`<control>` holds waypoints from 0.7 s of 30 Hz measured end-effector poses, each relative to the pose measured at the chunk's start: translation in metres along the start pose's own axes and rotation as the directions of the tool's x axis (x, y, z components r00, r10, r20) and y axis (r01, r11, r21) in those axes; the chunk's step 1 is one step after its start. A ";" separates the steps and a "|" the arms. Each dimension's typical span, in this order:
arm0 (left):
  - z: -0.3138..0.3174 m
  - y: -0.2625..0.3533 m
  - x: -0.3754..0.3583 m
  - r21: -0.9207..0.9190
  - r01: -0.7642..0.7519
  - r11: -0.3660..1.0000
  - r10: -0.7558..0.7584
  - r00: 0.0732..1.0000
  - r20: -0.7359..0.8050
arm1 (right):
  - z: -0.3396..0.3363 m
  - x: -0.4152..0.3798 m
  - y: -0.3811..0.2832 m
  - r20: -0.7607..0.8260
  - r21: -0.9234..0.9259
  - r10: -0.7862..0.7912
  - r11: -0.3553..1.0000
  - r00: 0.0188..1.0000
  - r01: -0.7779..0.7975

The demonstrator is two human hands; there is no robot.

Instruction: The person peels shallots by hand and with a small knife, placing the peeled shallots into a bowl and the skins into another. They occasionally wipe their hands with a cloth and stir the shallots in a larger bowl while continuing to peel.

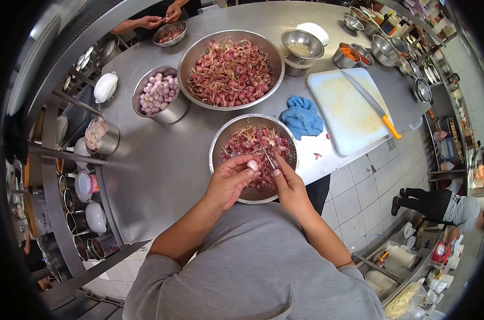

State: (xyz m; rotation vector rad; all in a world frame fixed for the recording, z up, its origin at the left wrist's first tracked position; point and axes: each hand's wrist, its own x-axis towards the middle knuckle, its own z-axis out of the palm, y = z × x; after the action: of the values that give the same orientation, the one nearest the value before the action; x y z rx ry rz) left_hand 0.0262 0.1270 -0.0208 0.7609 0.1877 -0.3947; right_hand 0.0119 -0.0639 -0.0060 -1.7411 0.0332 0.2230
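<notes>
My left hand pinches a peeled shallot between thumb and fingers. My right hand grips a small knife, its blade pointing up and to the left. Both hands are over a perforated metal colander that holds reddish skins and shallots. Behind it stands a large metal bowl heaped with unpeeled shallots with roots. A metal pot to its left holds peeled, pale purple shallots.
A blue cloth lies beside a white cutting board with a yellow-handled knife. Another person's hands work over a small bowl at the far edge. Metal bowls line the right back; a person is at the far right.
</notes>
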 end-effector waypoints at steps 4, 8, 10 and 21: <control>0.003 0.011 0.001 -0.037 0.013 0.999 -0.014 1.000 -0.008 | -0.007 -0.003 -0.012 0.053 -0.006 -0.083 0.996 0.995 0.084; 0.004 0.023 0.005 0.024 -0.010 1.000 0.010 1.000 -0.004 | -0.009 -0.002 -0.010 0.123 0.183 -0.118 0.979 0.985 0.094; -0.002 0.029 0.009 0.134 -0.061 0.989 0.055 0.997 0.055 | -0.009 -0.003 -0.010 0.161 0.250 -0.118 0.965 0.980 0.076; 0.008 0.053 0.004 0.428 0.028 0.903 -0.042 0.999 0.022 | -0.008 -0.006 -0.020 0.310 0.290 -0.022 0.954 0.951 -0.073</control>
State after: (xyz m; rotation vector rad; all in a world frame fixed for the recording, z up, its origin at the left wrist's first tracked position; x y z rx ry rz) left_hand 0.0521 0.1553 0.0172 1.1860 0.0847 -0.4891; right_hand 0.0099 -0.0689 0.0157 -1.3889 -0.1345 0.4850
